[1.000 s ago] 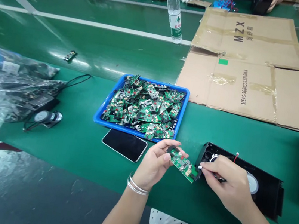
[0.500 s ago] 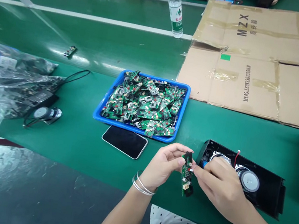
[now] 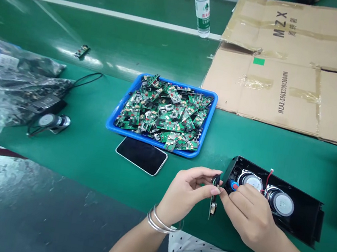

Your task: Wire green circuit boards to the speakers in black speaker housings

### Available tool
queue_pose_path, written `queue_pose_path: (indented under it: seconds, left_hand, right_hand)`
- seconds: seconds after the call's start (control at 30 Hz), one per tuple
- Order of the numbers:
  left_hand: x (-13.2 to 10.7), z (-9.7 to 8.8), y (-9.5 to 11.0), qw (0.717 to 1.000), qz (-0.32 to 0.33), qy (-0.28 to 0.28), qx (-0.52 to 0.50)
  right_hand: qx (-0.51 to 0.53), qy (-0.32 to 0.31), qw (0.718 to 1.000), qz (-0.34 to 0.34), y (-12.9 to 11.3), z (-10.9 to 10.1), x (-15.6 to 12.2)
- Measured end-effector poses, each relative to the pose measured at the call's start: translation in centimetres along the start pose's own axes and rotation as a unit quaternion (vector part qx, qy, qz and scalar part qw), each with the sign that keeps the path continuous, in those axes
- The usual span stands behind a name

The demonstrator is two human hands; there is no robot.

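My left hand (image 3: pixel 188 191) pinches a small green circuit board (image 3: pixel 214 197), now turned edge-on and upright, just left of a black speaker housing (image 3: pixel 297 219). My right hand (image 3: pixel 249 211) is closed on the board's right side, fingertips by a blue part (image 3: pixel 234 185) at the housing's left end. Two round silver speaker drivers (image 3: pixel 281 202) sit inside the housing, with a red wire above them. A blue tray (image 3: pixel 115 119) heaped with several green circuit boards lies beyond my hands.
A black phone (image 3: pixel 141 155) lies face up in front of the tray. Flattened cardboard (image 3: pixel 292 73) covers the back right. A water bottle (image 3: pixel 203 6) stands behind. Clear plastic bags (image 3: pixel 5 87), a loose speaker (image 3: pixel 49 121) and a black cable sit at left.
The circuit board has been turned from lying flat to standing on edge, and both hands have brought it closer to the left end of the speaker housing.
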State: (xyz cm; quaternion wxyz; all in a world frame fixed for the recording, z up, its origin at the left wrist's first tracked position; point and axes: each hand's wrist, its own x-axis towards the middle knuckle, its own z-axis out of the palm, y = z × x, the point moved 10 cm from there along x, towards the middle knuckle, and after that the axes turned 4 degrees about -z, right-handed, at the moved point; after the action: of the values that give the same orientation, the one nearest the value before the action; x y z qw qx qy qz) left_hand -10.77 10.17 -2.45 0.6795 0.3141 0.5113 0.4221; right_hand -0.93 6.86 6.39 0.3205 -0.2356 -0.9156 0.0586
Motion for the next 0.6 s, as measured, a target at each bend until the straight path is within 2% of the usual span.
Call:
queue_pose_path:
  seconds: [0.37,0.5,0.6]
  left_hand:
    - [-0.1,0.1,0.6,0.997,0.046,0.005,0.054]
    - [-0.1,0.8,0.5,0.998,0.036,-0.045,-0.001]
    - [0.0,1.1,-0.5,0.996,0.002,-0.085,-0.036]
  right_hand:
    - [0.016,0.035,0.999,0.005,0.3,0.5,-1.4]
    - [-0.001,0.045,0.999,0.021,0.8,0.3,-1.5]
    - [0.020,0.045,0.998,0.039,1.0,-0.3,-1.3]
